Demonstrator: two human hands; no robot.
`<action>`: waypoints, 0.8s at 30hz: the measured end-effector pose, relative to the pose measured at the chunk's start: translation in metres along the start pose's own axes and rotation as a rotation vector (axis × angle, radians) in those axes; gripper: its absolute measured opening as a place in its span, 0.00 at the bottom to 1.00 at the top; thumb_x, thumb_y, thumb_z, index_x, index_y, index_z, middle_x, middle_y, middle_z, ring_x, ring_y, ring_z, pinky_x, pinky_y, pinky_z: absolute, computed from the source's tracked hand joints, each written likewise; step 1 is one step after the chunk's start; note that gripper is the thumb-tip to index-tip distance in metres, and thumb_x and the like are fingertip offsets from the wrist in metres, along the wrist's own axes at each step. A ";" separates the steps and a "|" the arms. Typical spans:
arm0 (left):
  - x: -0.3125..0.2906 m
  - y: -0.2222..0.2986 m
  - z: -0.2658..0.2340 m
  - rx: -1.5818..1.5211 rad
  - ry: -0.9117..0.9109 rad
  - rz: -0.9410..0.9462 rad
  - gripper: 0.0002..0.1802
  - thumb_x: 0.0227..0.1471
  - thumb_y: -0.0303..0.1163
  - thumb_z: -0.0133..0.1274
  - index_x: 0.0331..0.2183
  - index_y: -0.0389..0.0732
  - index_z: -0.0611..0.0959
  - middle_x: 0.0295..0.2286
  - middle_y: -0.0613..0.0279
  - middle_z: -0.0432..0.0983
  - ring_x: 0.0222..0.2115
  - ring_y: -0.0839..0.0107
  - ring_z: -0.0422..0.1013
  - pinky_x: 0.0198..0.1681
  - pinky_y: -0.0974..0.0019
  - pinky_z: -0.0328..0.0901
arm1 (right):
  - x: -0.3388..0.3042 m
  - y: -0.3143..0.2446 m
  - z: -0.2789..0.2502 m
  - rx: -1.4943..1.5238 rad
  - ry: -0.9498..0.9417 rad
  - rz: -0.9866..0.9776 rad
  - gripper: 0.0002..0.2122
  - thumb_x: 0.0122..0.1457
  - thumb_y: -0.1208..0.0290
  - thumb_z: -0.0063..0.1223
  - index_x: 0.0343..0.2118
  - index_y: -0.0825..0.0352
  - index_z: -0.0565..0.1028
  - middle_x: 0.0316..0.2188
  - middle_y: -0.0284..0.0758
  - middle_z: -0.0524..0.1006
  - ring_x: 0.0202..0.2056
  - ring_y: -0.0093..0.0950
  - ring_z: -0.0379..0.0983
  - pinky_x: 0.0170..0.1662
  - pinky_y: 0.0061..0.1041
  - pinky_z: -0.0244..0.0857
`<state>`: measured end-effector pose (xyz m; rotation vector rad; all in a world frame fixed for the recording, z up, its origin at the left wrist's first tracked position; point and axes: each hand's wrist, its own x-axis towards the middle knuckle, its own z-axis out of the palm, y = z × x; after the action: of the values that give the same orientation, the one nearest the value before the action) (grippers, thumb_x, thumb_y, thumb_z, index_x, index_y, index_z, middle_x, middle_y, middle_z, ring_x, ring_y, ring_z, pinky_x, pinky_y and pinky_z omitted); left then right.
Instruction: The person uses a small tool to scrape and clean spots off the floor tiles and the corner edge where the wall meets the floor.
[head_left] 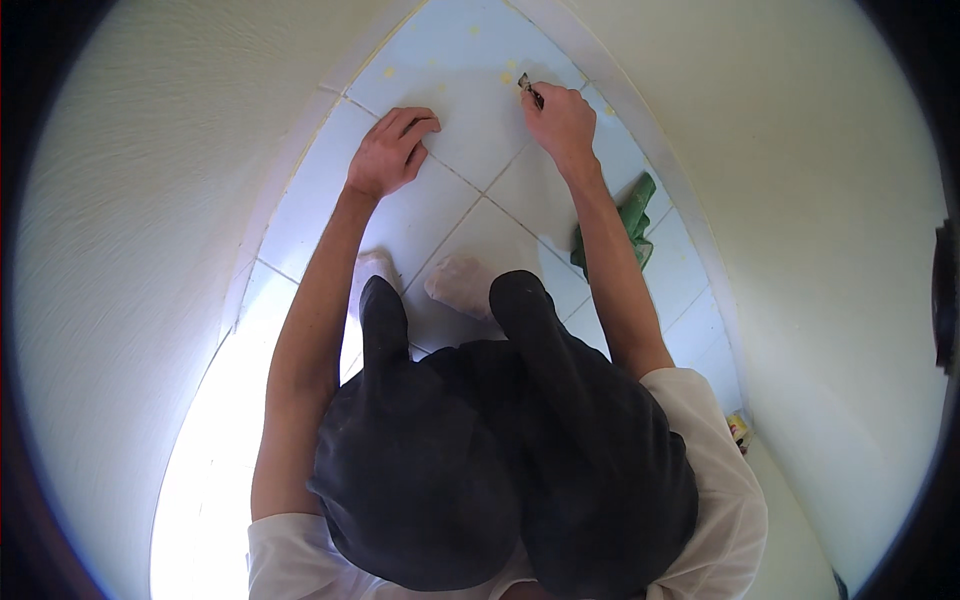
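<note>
My right hand point(562, 122) is closed around a small dark tool with a thin metallic tip point(524, 82); its exact kind is too small to make out. The tip points at the pale tiled floor point(470, 140), close to several yellow spots point(508, 77). To the left, my left hand point(393, 152) rests on the tiles with bent fingers and the thumb apart, holding nothing. A crumpled green cloth point(636, 215) lies on the floor beside my right forearm, which partly hides it.
White walls rise at the left point(130, 240) and right point(800, 200), with skirting along the floor. My feet in light socks point(462, 284) stand below my hands, under dark-trousered knees point(520, 300). A small yellow-and-red item point(738, 432) lies by the right wall.
</note>
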<state>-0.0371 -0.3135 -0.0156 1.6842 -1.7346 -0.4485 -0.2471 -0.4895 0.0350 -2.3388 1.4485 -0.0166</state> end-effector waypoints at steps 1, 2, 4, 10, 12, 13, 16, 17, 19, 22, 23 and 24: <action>0.000 0.001 0.000 -0.011 -0.007 -0.007 0.20 0.45 0.18 0.55 0.42 0.45 0.81 0.45 0.62 0.77 0.47 0.57 0.73 0.52 0.55 0.71 | 0.000 0.001 0.000 0.000 -0.003 -0.001 0.13 0.59 0.60 0.55 0.28 0.64 0.82 0.24 0.44 0.81 0.29 0.47 0.79 0.34 0.45 0.73; 0.000 0.000 0.000 -0.010 -0.007 -0.008 0.20 0.45 0.17 0.55 0.42 0.45 0.81 0.45 0.62 0.77 0.47 0.57 0.73 0.52 0.55 0.71 | 0.000 0.000 0.000 0.001 -0.006 -0.003 0.13 0.59 0.60 0.55 0.27 0.65 0.82 0.24 0.45 0.81 0.29 0.47 0.79 0.34 0.45 0.73; -0.001 -0.001 0.000 -0.007 -0.009 -0.008 0.21 0.45 0.17 0.55 0.43 0.45 0.81 0.45 0.62 0.77 0.47 0.57 0.73 0.52 0.55 0.71 | 0.000 -0.001 0.002 0.002 -0.002 -0.011 0.12 0.58 0.61 0.56 0.26 0.65 0.81 0.24 0.45 0.81 0.28 0.48 0.79 0.34 0.45 0.73; -0.001 0.001 0.000 0.000 -0.012 -0.020 0.20 0.45 0.18 0.55 0.43 0.45 0.81 0.45 0.63 0.76 0.48 0.58 0.73 0.52 0.56 0.71 | -0.010 0.001 0.004 0.006 0.008 -0.006 0.12 0.57 0.62 0.56 0.24 0.65 0.81 0.23 0.45 0.80 0.28 0.48 0.79 0.33 0.46 0.72; -0.001 0.001 0.000 0.003 -0.015 -0.019 0.20 0.46 0.19 0.55 0.43 0.45 0.81 0.46 0.63 0.76 0.48 0.58 0.73 0.52 0.56 0.71 | -0.016 0.005 0.005 0.003 0.014 -0.005 0.12 0.56 0.62 0.56 0.24 0.65 0.80 0.23 0.45 0.80 0.28 0.49 0.79 0.33 0.46 0.72; -0.001 0.001 -0.001 0.005 -0.017 -0.019 0.20 0.46 0.19 0.55 0.43 0.45 0.81 0.46 0.63 0.76 0.48 0.58 0.73 0.52 0.56 0.71 | -0.019 0.007 0.006 0.010 0.017 -0.007 0.12 0.56 0.62 0.56 0.23 0.66 0.80 0.23 0.45 0.80 0.27 0.49 0.78 0.33 0.46 0.72; -0.003 -0.001 0.000 0.006 -0.002 -0.011 0.20 0.46 0.18 0.55 0.43 0.45 0.81 0.46 0.63 0.76 0.48 0.58 0.73 0.52 0.56 0.71 | -0.024 0.009 0.007 0.065 0.047 0.000 0.13 0.58 0.62 0.56 0.23 0.66 0.80 0.23 0.46 0.80 0.27 0.49 0.78 0.33 0.46 0.72; -0.002 0.000 0.000 0.003 -0.004 -0.011 0.20 0.46 0.18 0.55 0.43 0.45 0.81 0.46 0.63 0.76 0.48 0.58 0.73 0.52 0.56 0.71 | -0.024 0.011 0.007 0.105 0.068 0.010 0.13 0.58 0.61 0.56 0.23 0.66 0.80 0.22 0.46 0.80 0.27 0.49 0.78 0.33 0.45 0.72; 0.000 0.001 0.000 -0.002 -0.009 -0.015 0.20 0.45 0.18 0.55 0.43 0.45 0.81 0.45 0.63 0.77 0.47 0.58 0.73 0.52 0.56 0.71 | -0.024 0.013 0.007 0.171 0.084 0.041 0.14 0.59 0.61 0.55 0.24 0.67 0.80 0.22 0.46 0.80 0.26 0.49 0.77 0.33 0.45 0.71; 0.001 0.001 0.000 -0.004 -0.004 -0.003 0.20 0.45 0.18 0.55 0.43 0.45 0.81 0.45 0.62 0.77 0.47 0.58 0.73 0.51 0.56 0.71 | -0.018 0.017 0.008 0.250 0.044 0.107 0.16 0.60 0.60 0.55 0.24 0.69 0.80 0.21 0.46 0.79 0.26 0.50 0.77 0.32 0.44 0.70; 0.000 0.001 0.000 -0.001 -0.006 -0.005 0.20 0.45 0.18 0.55 0.43 0.45 0.81 0.45 0.62 0.77 0.47 0.58 0.73 0.51 0.56 0.71 | -0.016 0.014 0.008 0.281 0.019 0.128 0.16 0.60 0.61 0.55 0.24 0.70 0.80 0.21 0.47 0.79 0.25 0.50 0.77 0.32 0.44 0.70; 0.000 0.001 -0.001 0.001 -0.007 -0.008 0.20 0.46 0.18 0.55 0.43 0.45 0.81 0.45 0.63 0.77 0.47 0.58 0.73 0.52 0.56 0.71 | -0.014 0.012 0.008 0.310 -0.007 0.149 0.16 0.60 0.61 0.56 0.24 0.71 0.80 0.21 0.47 0.79 0.25 0.50 0.77 0.32 0.44 0.70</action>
<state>-0.0371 -0.3135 -0.0146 1.6924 -1.7341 -0.4576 -0.2618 -0.4795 0.0265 -1.9786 1.4939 -0.1798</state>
